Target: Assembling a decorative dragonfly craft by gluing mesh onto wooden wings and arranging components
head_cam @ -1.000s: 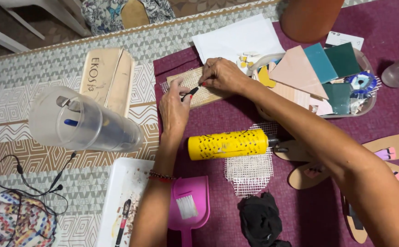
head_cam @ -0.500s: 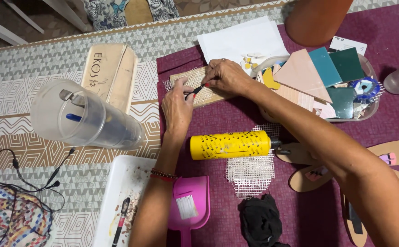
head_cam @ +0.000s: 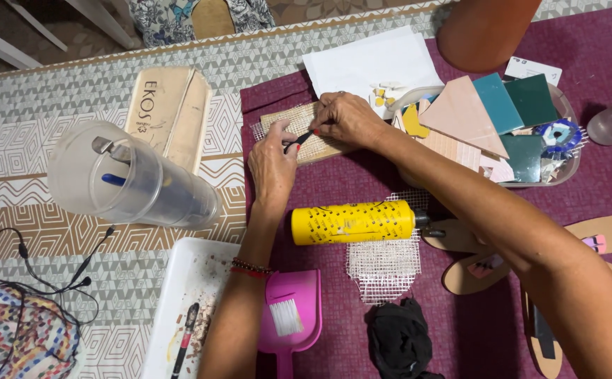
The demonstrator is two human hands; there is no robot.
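On the purple cloth [head_cam: 601,63] covering the desk, the left hand [head_cam: 272,167] lies flat with its fingers spread loosely on the mesh-covered wooden block [head_cam: 304,133], gripping nothing, while the right hand [head_cam: 351,119] has its fingers pinched shut around a small dark tool with a red tip [head_cam: 300,139] that touches the mesh. Just below the block lies a yellow bottle [head_cam: 351,222] on its side over a loose piece of white mesh [head_cam: 383,270]. A clear tray of coloured tile pieces [head_cam: 502,126] sits right of the hands, and a clear plastic cup [head_cam: 127,179] lies to the left.
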